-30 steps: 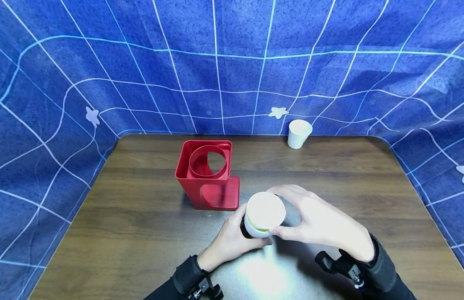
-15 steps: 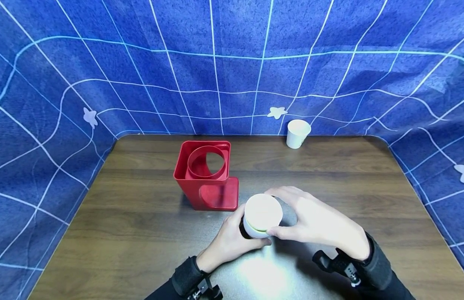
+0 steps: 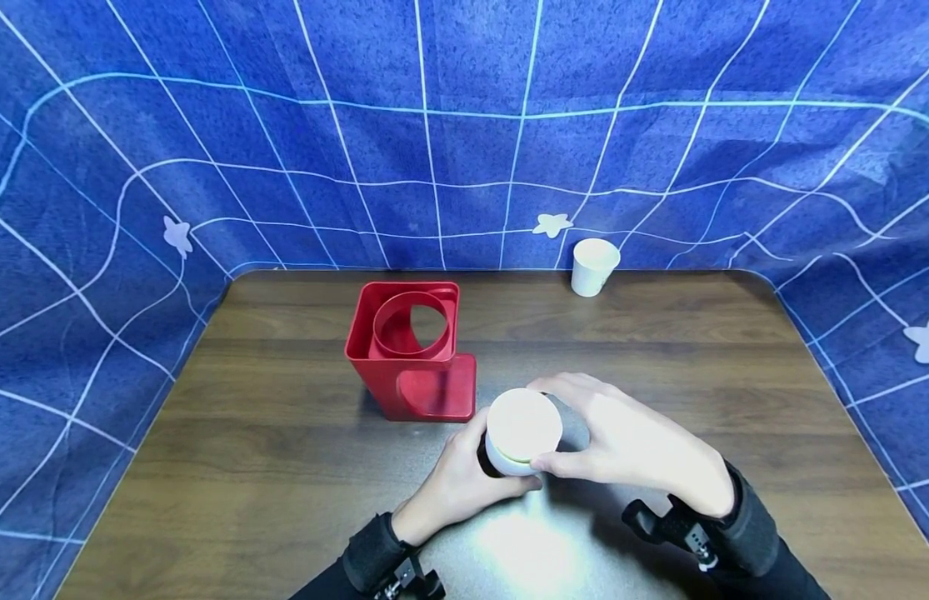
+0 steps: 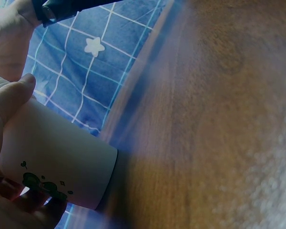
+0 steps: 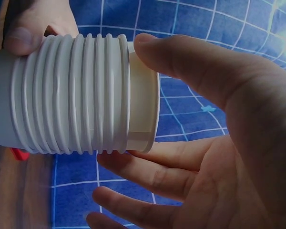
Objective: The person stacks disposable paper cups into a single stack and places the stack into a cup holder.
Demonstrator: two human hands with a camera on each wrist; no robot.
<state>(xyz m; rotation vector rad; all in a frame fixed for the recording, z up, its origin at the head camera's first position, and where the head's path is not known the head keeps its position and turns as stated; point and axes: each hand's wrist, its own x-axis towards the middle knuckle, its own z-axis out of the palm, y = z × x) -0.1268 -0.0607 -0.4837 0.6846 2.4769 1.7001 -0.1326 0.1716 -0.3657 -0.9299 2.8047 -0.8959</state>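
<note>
A stack of white paper cups [image 5: 69,95] stands upright on the wooden table in front of me, its several rolled rims close together. My left hand [image 3: 458,483] grips the stack from the left, fingers and thumb around it. Green print shows on the outermost lower cup [image 4: 62,152]. At the top, a cream-white paper cup [image 5: 144,107] sits a little proud of the other rims. My right hand [image 3: 621,437] holds this top cup between thumb and finger, while its other fingers spread free below in the right wrist view.
A red holder [image 3: 412,358] with a square box, a round ring inside and a flat foot stands left of the stack. One single white paper cup [image 3: 594,268] is at the table's [image 3: 232,467] back edge. Blue gridded cloth [image 3: 464,142] hangs behind and at the sides.
The top cup has sunk slightly toward the stack, and the greenish strip under its rim looks narrower. Both hands keep their holds. The whole head view has drifted a little.
</note>
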